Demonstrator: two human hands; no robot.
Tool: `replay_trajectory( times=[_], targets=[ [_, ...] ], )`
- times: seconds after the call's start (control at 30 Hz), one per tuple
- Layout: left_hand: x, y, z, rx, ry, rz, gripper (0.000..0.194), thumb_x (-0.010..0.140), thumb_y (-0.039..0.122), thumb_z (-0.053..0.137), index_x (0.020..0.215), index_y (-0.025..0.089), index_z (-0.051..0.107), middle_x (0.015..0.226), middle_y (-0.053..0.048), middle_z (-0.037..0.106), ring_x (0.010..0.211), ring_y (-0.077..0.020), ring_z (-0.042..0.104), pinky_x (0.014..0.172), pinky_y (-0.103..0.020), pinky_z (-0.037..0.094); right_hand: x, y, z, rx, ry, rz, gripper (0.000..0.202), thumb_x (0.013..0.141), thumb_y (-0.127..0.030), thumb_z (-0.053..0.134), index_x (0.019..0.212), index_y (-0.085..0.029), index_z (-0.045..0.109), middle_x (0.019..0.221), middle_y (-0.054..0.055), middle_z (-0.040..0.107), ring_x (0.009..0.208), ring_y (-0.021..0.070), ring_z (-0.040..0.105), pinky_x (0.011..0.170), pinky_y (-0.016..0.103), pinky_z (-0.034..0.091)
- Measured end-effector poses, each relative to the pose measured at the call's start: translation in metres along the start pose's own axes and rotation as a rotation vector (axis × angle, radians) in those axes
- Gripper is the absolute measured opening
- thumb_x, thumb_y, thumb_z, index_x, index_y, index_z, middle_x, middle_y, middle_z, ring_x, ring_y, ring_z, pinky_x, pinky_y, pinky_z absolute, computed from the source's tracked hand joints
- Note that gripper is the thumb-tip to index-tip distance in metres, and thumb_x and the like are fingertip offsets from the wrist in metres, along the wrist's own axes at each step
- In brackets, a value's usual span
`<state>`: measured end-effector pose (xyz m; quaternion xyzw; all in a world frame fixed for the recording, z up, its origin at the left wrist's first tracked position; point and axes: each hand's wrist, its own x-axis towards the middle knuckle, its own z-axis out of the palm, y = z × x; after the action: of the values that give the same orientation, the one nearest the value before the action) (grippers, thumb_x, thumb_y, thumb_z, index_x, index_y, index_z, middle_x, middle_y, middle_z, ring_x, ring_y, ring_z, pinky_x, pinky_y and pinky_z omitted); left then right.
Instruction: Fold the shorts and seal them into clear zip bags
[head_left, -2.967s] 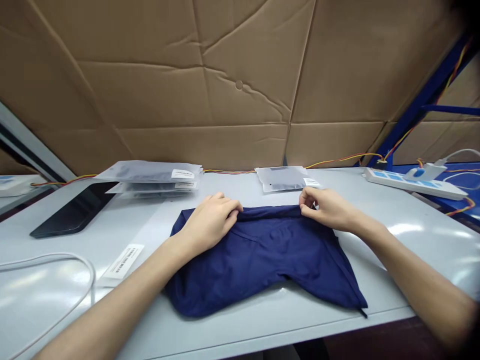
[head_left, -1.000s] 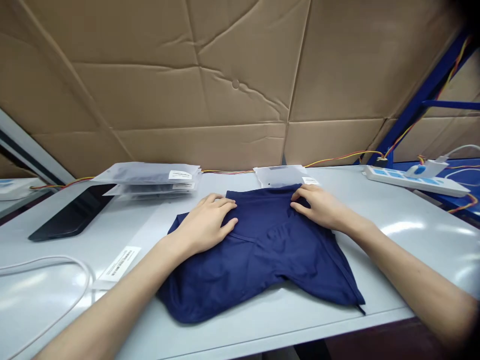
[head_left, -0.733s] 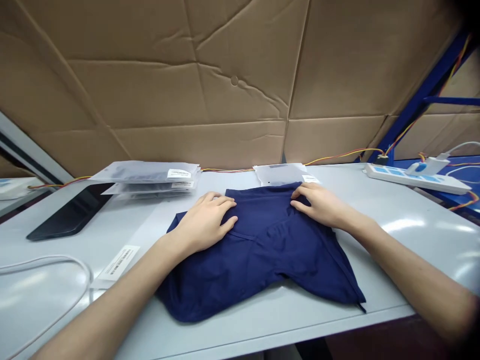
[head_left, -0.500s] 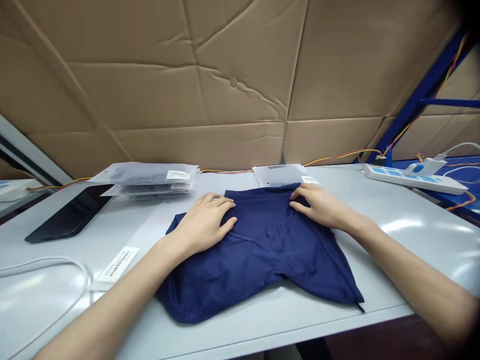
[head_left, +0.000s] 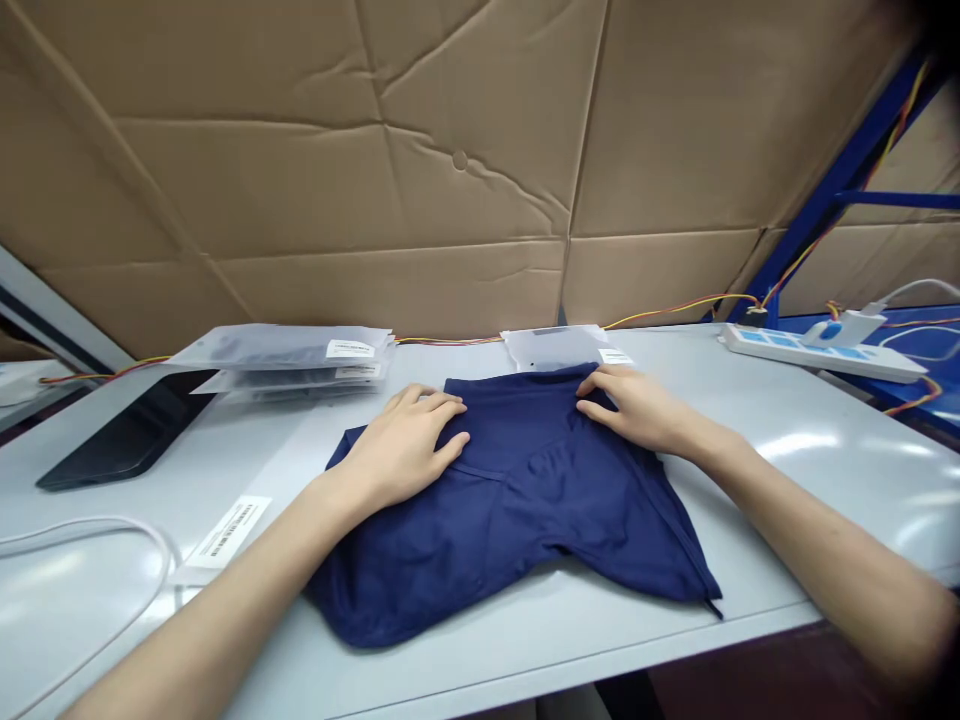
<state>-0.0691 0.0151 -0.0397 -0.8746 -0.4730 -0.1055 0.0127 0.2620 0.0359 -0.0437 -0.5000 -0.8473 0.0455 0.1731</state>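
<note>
Two bare hands lie on the navy-blue shorts [head_left: 480,530], which are spread on the pale table [head_left: 765,560] directly before the person. The left hand [head_left: 405,450] is palm down over the left side of the cloth, its arm slanting in from the near left; its fingers are extended and slightly fanned, thumb held away, pressing flat. The right hand [head_left: 634,408] reaches in from the near right, forearm angled inward, wrist fairly straight. Its fingers are bent at the right end of the waistband [head_left: 517,388], and a gap with cloth showing separates thumb and forefinger, so they are parted.

The shorts' waistband faces the cardboard [head_left: 300,180] behind the table, while the leg openings point toward the person, splayed to left and right. Their long axis runs left to right, about parallel to the table's near edge, with the notch between the legs on the near side. A thin dark end of cord or thread pokes out at the near right corner.

Beyond the right hand lies a frosted bag [head_left: 551,350]; a stack of similar bags [head_left: 281,352] sits beyond the left.
</note>
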Motion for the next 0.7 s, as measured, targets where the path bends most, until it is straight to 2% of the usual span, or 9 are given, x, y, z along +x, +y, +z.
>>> replay_trajectory(
  times=[0.7],
  targets=[
    [0.0001, 0.0000, -0.0007, 0.006, -0.005, -0.014, 0.043, 0.100, 0.041, 0.047, 0.130, 0.019, 0.066, 0.133, -0.008, 0.069, 0.129, -0.0308, 0.054, 0.113, -0.048, 0.043, 0.0000, 0.0034, 0.0014, 0.011, 0.001, 0.000, 0.020, 0.095, -0.036, 0.056, 0.102, -0.023, 0.070, 0.108, 0.009, 0.073, 0.102, 0.0280, 0.068, 0.090, 0.044, 0.054]
  ],
)
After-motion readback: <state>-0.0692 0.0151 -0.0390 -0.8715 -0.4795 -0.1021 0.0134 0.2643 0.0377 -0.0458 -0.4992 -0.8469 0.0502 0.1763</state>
